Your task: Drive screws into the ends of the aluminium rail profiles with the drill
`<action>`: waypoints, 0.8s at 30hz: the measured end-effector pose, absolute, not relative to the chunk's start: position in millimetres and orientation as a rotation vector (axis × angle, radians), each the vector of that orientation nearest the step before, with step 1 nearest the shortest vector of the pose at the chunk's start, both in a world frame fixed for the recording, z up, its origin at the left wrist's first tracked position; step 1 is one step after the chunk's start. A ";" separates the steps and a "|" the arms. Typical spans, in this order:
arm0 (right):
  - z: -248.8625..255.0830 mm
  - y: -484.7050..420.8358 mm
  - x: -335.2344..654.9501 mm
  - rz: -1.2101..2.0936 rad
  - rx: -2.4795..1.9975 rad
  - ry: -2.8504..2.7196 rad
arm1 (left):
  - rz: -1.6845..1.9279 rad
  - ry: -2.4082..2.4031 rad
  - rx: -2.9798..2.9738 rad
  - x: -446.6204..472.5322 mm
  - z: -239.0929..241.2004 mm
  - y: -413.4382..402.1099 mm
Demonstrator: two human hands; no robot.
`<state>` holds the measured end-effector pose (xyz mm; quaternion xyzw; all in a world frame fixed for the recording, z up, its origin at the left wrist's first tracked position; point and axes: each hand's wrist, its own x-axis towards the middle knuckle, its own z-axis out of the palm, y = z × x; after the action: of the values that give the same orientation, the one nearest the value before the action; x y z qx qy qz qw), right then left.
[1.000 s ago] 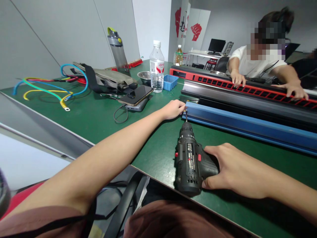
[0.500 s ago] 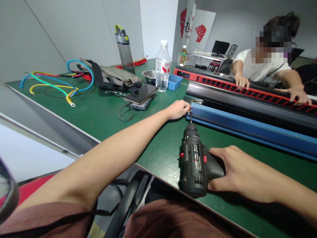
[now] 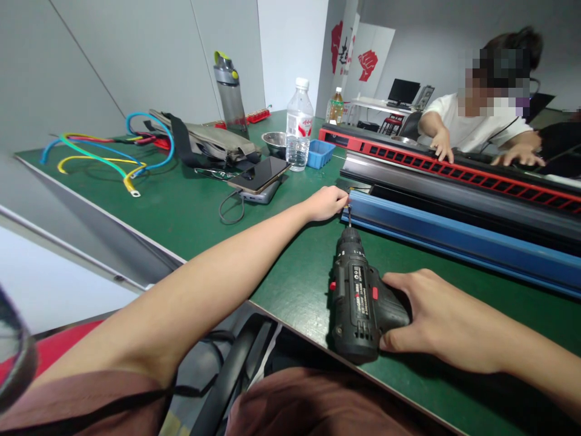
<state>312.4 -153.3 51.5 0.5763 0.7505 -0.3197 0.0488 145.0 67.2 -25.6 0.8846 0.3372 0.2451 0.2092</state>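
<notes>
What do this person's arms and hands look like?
The left hand and right hand are bare, without gloves, watch or bracelet. A short reddish-brown sleeve leaves the left forearm bare; any right sleeve is out of view.

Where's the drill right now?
In the head view, the drill sits low, right of centre, in the right hand, its bit by the blue rail's left end.

In the head view I saw the right hand (image 3: 440, 321) wrapped around a black drill (image 3: 356, 303) — its bit (image 3: 350, 218) at the end of a blue rail (image 3: 454, 233). The left hand (image 3: 325, 204) was bunched just beside that same end. Across the green tabletop (image 3: 195, 218) I saw a co-worker (image 3: 476, 127) with fingers on a long red-and-black bar (image 3: 394, 151), and a phone (image 3: 258, 174) near a water bottle (image 3: 299, 130).
</notes>
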 end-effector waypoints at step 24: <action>53.4 -151.4 317.4 -0.985 1.763 2.340 | 0.693 0.930 2.445 146.3 -21.8 67.6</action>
<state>317.4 -151.4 53.4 0.5702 0.7568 -0.3187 0.0255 146.3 67.6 -21.8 0.8821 0.3355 0.2502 0.2161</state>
